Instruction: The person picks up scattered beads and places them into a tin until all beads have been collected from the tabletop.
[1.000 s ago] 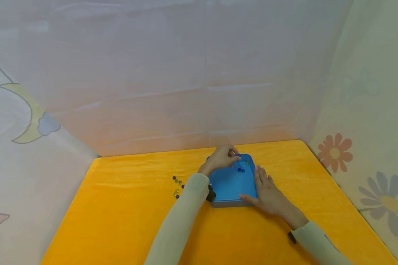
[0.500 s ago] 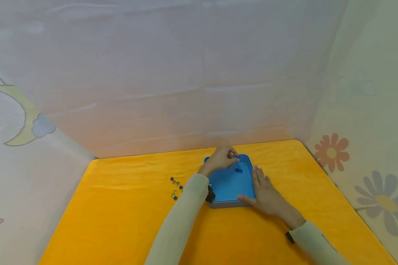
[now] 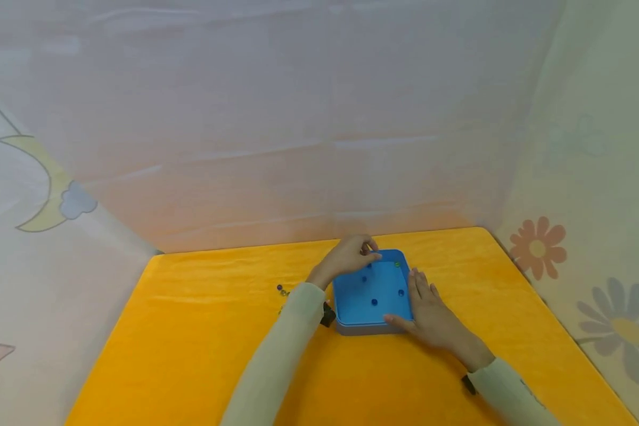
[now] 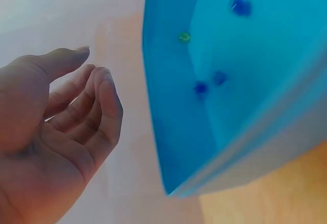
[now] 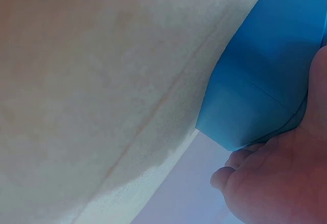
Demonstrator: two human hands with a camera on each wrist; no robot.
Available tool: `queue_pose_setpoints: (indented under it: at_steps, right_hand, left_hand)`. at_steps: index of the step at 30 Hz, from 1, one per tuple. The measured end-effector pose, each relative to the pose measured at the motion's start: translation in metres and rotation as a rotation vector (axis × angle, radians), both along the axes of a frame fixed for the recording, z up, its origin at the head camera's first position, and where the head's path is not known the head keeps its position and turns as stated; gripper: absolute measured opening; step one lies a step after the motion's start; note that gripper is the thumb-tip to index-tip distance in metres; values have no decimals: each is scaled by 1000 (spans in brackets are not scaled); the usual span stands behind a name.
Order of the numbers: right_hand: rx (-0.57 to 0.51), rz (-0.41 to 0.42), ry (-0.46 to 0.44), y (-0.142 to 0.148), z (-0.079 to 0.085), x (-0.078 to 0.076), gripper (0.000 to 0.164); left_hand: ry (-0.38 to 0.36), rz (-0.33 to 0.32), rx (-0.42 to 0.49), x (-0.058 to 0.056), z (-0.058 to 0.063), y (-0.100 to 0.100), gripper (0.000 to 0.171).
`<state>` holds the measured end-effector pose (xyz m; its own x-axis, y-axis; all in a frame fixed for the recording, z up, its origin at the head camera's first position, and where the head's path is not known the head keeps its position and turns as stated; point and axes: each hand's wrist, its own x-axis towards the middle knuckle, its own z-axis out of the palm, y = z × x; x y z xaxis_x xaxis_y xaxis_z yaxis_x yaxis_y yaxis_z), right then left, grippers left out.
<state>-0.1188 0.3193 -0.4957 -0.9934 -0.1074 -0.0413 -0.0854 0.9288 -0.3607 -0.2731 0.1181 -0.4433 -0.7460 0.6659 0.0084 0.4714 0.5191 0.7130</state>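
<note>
My left hand hovers over the far left part of a blue square box. In the left wrist view its fingers are loosely bent, with a gap to the thumb and nothing between them. Several dark blue marbles lie spread over the box floor, and a green marble sits near the far right corner. My right hand lies along the box's right side with straight fingers, its thumb at the front rim. The right wrist view shows that palm against the blue wall.
More marbles, blue and yellowish, lie on the yellow cloth left of the box, partly hidden by my left sleeve. A pale wall rises close behind the table, with printed side walls left and right.
The left hand has let go of a blue marble and drawn back a little to the left. Blue marbles in the box have rolled apart. The right hand keeps its place.
</note>
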Motion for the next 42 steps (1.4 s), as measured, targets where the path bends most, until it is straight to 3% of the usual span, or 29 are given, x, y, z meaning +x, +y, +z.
queue_pose_setpoints:
  at_steps: [8,21,42]
  right_hand:
    - [18,-6,-7,-2,0,0,128]
    - [-6,4,-14,-1,-1,-1,127]
    - [-12,11,-8,0,1,0,126]
  left_hand:
    - [41,2,-14,7,9,-41,27]
    - [84,33,-17,17,4,-104,21]
    - [43,117,-96,53,-33,-187,18]
